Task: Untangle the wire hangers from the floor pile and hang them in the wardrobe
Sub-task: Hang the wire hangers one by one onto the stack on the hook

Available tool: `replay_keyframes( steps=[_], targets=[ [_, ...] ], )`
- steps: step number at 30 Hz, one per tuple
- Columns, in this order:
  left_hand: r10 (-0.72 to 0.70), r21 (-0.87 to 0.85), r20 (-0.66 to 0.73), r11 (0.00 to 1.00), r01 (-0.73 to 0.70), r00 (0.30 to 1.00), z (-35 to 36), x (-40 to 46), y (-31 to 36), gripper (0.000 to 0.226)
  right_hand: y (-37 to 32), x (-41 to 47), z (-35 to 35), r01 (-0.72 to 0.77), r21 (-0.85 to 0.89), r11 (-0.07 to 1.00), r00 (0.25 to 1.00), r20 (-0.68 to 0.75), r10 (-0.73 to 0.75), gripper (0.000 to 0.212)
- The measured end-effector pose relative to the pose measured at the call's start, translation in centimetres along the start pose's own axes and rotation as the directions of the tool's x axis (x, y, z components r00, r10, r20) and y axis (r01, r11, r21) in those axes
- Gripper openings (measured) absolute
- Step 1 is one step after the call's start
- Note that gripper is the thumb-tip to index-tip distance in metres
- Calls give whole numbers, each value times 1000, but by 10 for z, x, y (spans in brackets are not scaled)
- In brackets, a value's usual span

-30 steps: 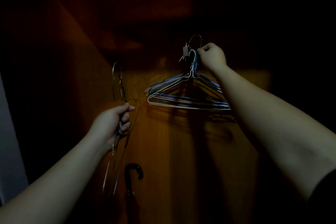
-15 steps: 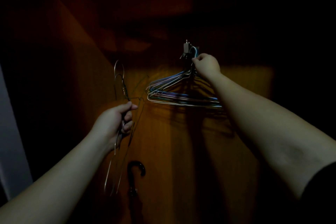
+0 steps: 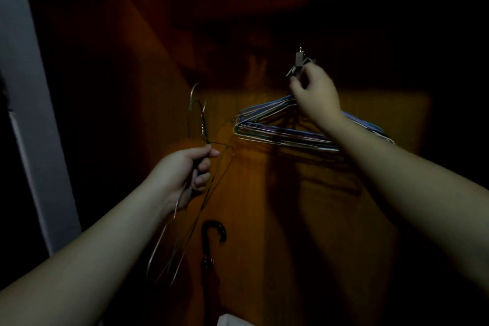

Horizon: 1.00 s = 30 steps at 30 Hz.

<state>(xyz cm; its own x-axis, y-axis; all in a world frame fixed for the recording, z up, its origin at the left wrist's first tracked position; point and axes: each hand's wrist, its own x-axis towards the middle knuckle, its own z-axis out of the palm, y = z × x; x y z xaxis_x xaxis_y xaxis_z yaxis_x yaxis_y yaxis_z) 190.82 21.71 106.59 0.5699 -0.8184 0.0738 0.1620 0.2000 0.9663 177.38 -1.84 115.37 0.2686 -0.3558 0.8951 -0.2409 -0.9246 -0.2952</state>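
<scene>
I look into a dark wooden wardrobe (image 3: pixel 304 206). A bunch of several coloured wire hangers (image 3: pixel 267 130) hangs from a small metal hook (image 3: pixel 299 59) on the back wall. My right hand (image 3: pixel 313 92) is raised at their necks, fingers curled round the hooks just below the metal hook. My left hand (image 3: pixel 186 174) grips a few wire hangers (image 3: pixel 202 124) at their necks, lower and to the left. Their hooks point up and their bodies hang down past my wrist.
A black curved umbrella handle (image 3: pixel 211 233) stands at the bottom middle of the wardrobe. A grey door edge (image 3: pixel 29 114) runs down the left side. Something white (image 3: pixel 232 320) shows at the bottom edge. The wardrobe's top and right side are in darkness.
My right hand has shifted at the hanging bunch's hooks, close under the metal hook. My left hand keeps its hold on its hangers. The view has moved a little to the left.
</scene>
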Motion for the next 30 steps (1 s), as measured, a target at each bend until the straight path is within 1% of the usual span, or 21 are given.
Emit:
replay_keyframes(
  steps=[3,5,7,9,10,11,12,14,16,18,19,22,24,27,30],
  targets=[
    [-24,36,24,999,23,999,-2,-10,1,19,-27,-31,11,106,36,994,990,89,-109,14],
    [-56,55,44,997,53,997,-2,-16,2,19,-43,-49,18,163,95,982,966,189,-178,15],
    [-94,80,63,993,89,994,-1,-20,1,19,-59,-64,26,202,167,965,897,363,-251,19],
    [-129,96,68,988,122,989,-1,-23,-1,19,-70,-77,33,163,229,960,809,525,-263,26],
    [-140,97,70,986,133,988,-1,-23,-1,19,-72,-84,38,146,246,958,781,566,-264,28],
    [-147,92,71,986,140,987,-2,-24,-2,19,-73,-89,42,145,254,956,775,572,-270,29],
    [-153,86,72,985,147,986,-3,-25,-2,20,-73,-94,45,146,262,954,791,548,-272,29],
    [-169,61,70,984,165,983,-6,-27,-2,21,-71,-102,50,121,310,943,852,456,-259,24],
    [-178,30,77,984,176,981,-8,-27,-2,21,-71,-107,51,106,353,930,869,422,-259,19],
    [-185,16,89,983,184,979,-9,-28,-2,21,-73,-111,54,121,352,928,843,457,-284,18],
    [-185,16,95,983,184,978,-9,-28,-3,21,-74,-113,55,105,356,929,832,480,-278,19],
    [-184,16,103,983,183,978,-6,-27,-5,21,-72,-117,57,-11,380,925,835,512,-201,22],
    [-192,14,111,981,192,975,-4,-26,-7,20,-67,-118,58,-23,377,926,825,530,-195,22],
    [-213,13,134,977,214,968,-4,-20,-9,20,-60,-119,56,-54,359,932,791,585,-180,22],
    [-227,32,164,974,225,960,-2,-15,-12,20,-55,-118,50,-77,328,941,778,610,-149,23]
  ],
)
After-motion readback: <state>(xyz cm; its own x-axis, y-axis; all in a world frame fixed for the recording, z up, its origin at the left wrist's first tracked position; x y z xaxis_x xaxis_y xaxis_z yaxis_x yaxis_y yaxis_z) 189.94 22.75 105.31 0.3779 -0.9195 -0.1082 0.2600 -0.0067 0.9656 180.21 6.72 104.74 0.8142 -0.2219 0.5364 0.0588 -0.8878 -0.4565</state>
